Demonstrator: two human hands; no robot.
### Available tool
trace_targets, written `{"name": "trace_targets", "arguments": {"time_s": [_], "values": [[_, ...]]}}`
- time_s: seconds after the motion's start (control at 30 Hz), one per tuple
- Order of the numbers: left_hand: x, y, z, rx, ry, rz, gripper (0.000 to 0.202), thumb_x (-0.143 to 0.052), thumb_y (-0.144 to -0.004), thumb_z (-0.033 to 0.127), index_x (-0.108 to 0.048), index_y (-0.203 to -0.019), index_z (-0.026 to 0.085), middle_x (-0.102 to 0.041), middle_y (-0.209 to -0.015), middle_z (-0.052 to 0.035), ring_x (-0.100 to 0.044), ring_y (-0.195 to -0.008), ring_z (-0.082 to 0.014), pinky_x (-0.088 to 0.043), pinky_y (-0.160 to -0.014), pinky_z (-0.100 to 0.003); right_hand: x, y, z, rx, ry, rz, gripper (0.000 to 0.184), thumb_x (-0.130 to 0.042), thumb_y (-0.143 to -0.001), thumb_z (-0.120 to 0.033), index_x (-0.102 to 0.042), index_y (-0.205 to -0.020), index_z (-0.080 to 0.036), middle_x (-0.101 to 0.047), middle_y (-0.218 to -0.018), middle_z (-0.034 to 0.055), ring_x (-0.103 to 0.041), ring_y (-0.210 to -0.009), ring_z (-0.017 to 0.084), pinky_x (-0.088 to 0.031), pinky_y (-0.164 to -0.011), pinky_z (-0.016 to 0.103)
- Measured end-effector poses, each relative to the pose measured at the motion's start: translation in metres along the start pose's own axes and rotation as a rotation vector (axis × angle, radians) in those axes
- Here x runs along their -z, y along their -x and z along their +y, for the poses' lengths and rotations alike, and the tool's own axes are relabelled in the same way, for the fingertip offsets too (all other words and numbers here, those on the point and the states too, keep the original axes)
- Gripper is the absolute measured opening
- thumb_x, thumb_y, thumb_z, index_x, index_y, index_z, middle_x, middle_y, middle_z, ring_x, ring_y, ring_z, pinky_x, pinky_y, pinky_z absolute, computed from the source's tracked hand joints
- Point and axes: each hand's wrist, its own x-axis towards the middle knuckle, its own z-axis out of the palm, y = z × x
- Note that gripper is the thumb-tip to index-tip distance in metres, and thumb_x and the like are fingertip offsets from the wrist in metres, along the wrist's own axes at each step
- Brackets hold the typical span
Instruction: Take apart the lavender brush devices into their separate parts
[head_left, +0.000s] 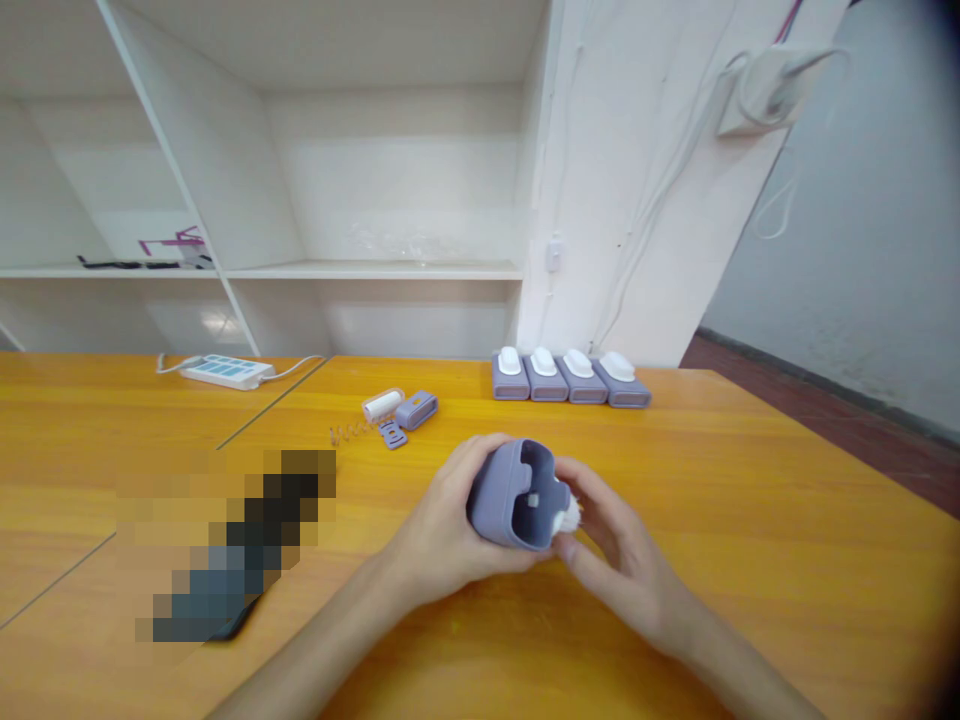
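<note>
My left hand (442,520) is wrapped round a lavender plastic housing (517,495), its open end facing me. My right hand (607,540) pinches a small white ribbed part (570,515) at the housing's open side, touching it. Both hands hover just above the wooden table (750,500) near its middle. Farther back lie loose pieces: a white roller (382,406), a lavender shell (417,409), a small lavender clip (391,434) and a metal spring (346,433).
Several assembled lavender units with white tops (570,378) stand in a row at the table's back. A white power strip (225,371) lies back left. A blurred dark object (232,550) lies left of my arms. White shelves stand behind.
</note>
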Motion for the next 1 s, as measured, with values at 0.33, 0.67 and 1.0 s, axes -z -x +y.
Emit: {"name": "trace_targets", "arguments": {"time_s": [0.33, 0.67, 1.0], "values": [[0.004, 0.0, -0.007, -0.072, -0.131, -0.07, 0.081, -0.091, -0.065, 0.027, -0.048, -0.133, 0.029, -0.059, -0.131, -0.0019, -0.057, -0.119, -0.0242, -0.046, -0.105, -0.036, 0.007, -0.004, -0.02, 0.117, 0.506, -0.039, 0.043, -0.07, -0.075, -0.009, -0.058, -0.112, -0.028, -0.067, -0.109, 0.0013, -0.064, -0.108, 0.023, -0.053, -0.093, 0.031], [-0.003, 0.0, -0.015, -0.099, -0.197, -0.139, 0.073, -0.08, -0.074, 0.015, -0.044, -0.137, 0.031, -0.055, -0.134, -0.0034, -0.056, -0.121, -0.0238, -0.045, -0.107, -0.037, -0.003, -0.006, -0.013, 0.015, 0.42, -0.043, 0.03, -0.075, -0.076, -0.011, -0.059, -0.099, -0.023, -0.064, -0.097, 0.0005, -0.064, -0.092, 0.02, -0.052, -0.082, 0.03], [-0.007, -0.001, -0.016, -0.056, -0.209, -0.21, 0.074, -0.075, -0.079, 0.017, -0.038, -0.141, 0.035, -0.053, -0.14, -0.0038, -0.056, -0.125, -0.0254, -0.046, -0.109, -0.041, -0.001, -0.004, -0.007, 0.001, 0.435, -0.025, 0.031, -0.078, -0.075, -0.018, -0.061, -0.1, -0.023, -0.065, -0.097, -0.0004, -0.065, -0.087, 0.019, -0.051, -0.079, 0.029]]}}
